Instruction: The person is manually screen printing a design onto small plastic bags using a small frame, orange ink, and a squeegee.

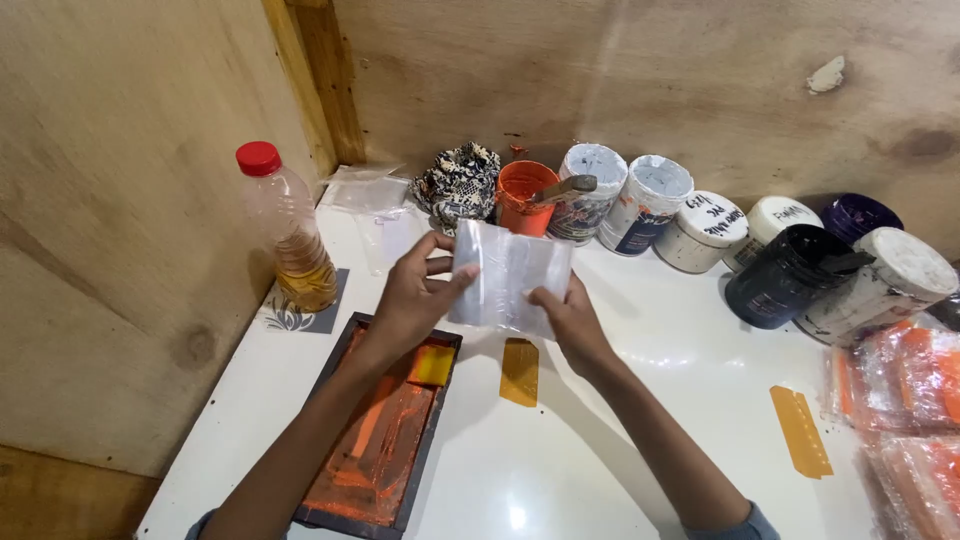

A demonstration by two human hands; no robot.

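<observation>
Plywood walls close in a glossy white table (pixel 620 450) that fills the lower frame. At the upper left stands a clear plastic bottle with a red cap (pixel 288 228), holding amber liquid in its lower part. Below it, at lower left, lies a dark rectangular tray smeared with orange paint (pixel 385 440), its long axis running from the bottom edge up toward the centre. Above the tray, the left hand (pixel 412 296) pinches the left edge of a clear, crinkled plastic pouch (pixel 508 275), thumb in front and fingers behind. That pouch hangs just above centre frame, off the table, its long axis roughly level and its flat face turned toward the camera. The right hand (pixel 570 322) grips its lower right corner. Behind it sits an orange paint pot with a tool handle (pixel 528 195) resting in it, then a row of white and dark paint jars (pixel 790 255) stretching toward the upper right. Orange-filled packets (pixel 905 400) lie at the right edge.
</observation>
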